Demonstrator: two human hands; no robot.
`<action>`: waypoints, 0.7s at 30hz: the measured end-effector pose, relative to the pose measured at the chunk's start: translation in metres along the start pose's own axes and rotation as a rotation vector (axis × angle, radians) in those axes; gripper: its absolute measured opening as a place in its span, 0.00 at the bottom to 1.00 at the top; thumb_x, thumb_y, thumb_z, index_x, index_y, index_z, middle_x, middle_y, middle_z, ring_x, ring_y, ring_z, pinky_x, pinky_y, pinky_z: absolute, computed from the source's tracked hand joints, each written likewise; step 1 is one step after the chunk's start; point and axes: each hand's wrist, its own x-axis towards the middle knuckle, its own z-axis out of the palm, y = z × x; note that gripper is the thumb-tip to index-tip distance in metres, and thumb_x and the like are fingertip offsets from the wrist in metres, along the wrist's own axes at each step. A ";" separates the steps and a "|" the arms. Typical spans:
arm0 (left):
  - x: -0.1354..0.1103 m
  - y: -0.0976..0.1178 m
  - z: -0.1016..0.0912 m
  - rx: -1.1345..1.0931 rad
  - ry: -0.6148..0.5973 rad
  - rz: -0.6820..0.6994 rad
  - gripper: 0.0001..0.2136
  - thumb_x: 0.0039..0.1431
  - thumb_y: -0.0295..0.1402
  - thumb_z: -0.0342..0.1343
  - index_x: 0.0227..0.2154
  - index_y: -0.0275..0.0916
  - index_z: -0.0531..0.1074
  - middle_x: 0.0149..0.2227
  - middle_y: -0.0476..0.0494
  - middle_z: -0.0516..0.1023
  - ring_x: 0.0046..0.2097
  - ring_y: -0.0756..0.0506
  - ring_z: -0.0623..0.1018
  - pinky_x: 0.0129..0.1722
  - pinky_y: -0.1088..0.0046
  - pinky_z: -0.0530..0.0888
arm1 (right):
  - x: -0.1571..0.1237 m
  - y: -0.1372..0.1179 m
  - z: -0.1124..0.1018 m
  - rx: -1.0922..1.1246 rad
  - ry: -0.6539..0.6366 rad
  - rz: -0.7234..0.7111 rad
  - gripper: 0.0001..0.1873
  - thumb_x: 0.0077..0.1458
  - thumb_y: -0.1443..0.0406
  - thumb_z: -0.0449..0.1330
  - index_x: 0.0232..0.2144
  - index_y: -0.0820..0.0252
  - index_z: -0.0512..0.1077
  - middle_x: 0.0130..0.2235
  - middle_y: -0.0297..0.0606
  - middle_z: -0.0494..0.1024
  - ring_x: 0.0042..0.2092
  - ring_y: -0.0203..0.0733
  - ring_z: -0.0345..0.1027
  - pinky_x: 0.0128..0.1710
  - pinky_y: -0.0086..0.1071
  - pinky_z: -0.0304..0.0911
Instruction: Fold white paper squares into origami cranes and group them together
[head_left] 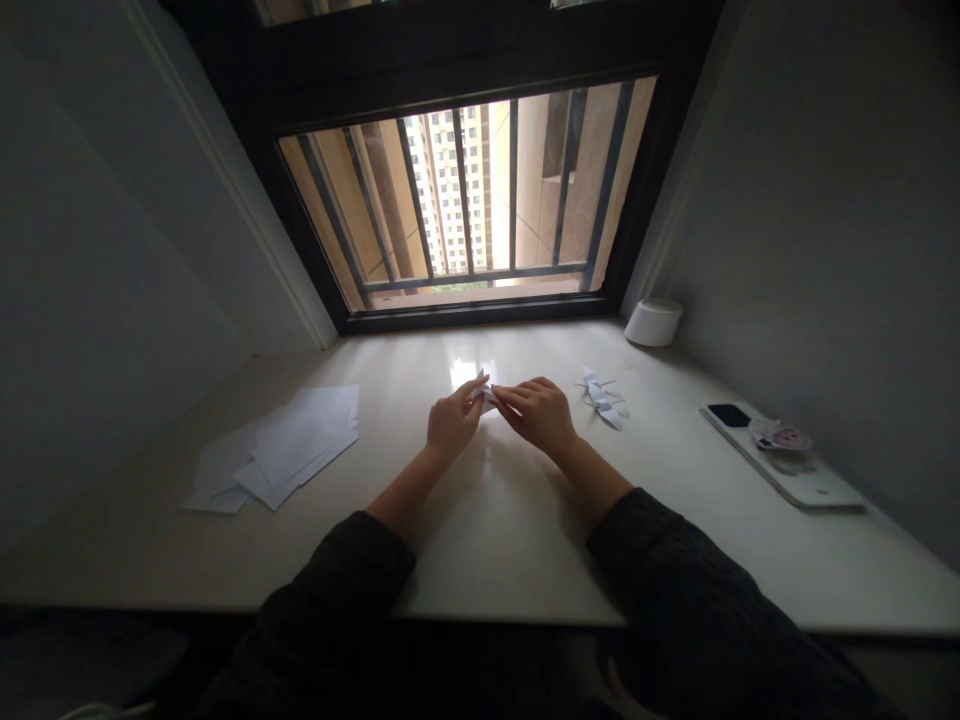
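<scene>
A small folded piece of white paper (pixel 486 398) is held between my two hands above the middle of the sill. My left hand (pixel 452 415) grips it from the left, thumb and fingers closed on it. From the right, the fingertips of my right hand (pixel 538 408) pinch its other side. Parts of the paper are hidden behind my fingers, so its full shape cannot be made out. To the right of my right hand lie white folded paper cranes (pixel 600 397), close together on the surface.
A loose stack of white paper sheets (pixel 292 445) lies at the left. On the right rests a white phone (pixel 806 478) with a round grip on its back. A white cylindrical object (pixel 654 323) stands in the far right corner by the dark window frame (pixel 480 322). Walls flank both sides.
</scene>
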 end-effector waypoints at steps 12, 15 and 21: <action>0.005 -0.004 -0.002 0.066 0.049 -0.072 0.26 0.54 0.42 0.57 0.57 0.49 0.63 0.37 0.45 0.81 0.38 0.41 0.79 0.39 0.68 0.71 | 0.000 -0.001 0.008 0.269 0.085 0.191 0.13 0.55 0.55 0.59 0.40 0.52 0.76 0.36 0.38 0.81 0.35 0.44 0.73 0.38 0.37 0.62; 0.009 -0.011 0.001 -0.218 0.032 -0.153 0.24 0.53 0.41 0.57 0.54 0.43 0.68 0.35 0.43 0.81 0.36 0.43 0.78 0.37 0.68 0.72 | 0.002 -0.006 0.007 0.469 0.121 0.199 0.17 0.49 0.55 0.64 0.42 0.49 0.76 0.37 0.37 0.81 0.38 0.45 0.73 0.40 0.38 0.65; 0.015 -0.013 0.003 -0.814 -0.046 -0.321 0.20 0.47 0.40 0.62 0.44 0.36 0.75 0.40 0.40 0.79 0.39 0.45 0.77 0.41 0.66 0.73 | 0.006 -0.007 0.009 0.710 0.214 0.344 0.12 0.52 0.59 0.62 0.41 0.45 0.76 0.43 0.35 0.78 0.46 0.44 0.70 0.47 0.42 0.65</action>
